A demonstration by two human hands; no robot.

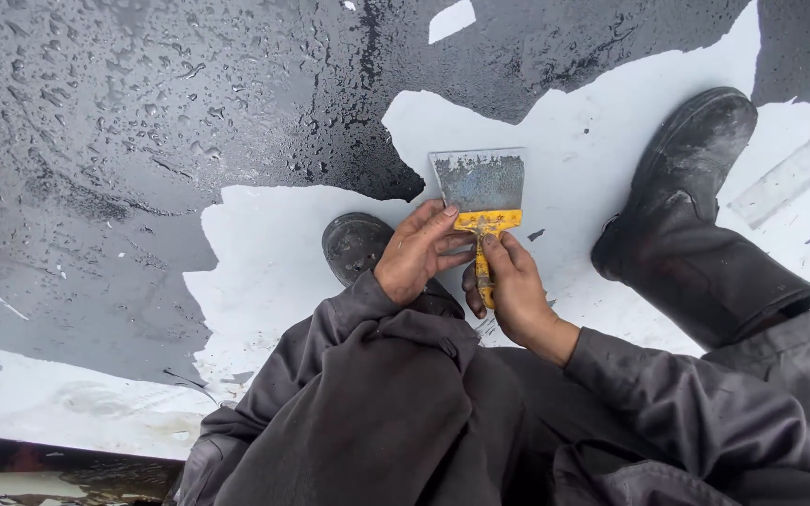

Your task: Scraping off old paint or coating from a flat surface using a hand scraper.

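Wide scraper (pixel 482 192), yellow handle, smeared steel blade — upright, over white patch

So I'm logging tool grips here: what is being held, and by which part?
A wide-bladed scraper. The right hand grips its yellow handle, and the left hand pinches the top of the handle, just below the metal blade.

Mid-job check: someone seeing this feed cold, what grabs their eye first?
First, the yellow-handled scraper at centre, its worn metal blade pointing up, held by the left hand and the right hand together. Around it, a wet black coating beaded with droplets covers the upper left, broken off in a ragged edge against the bare white surface. A scuffed black boot stands at the right.
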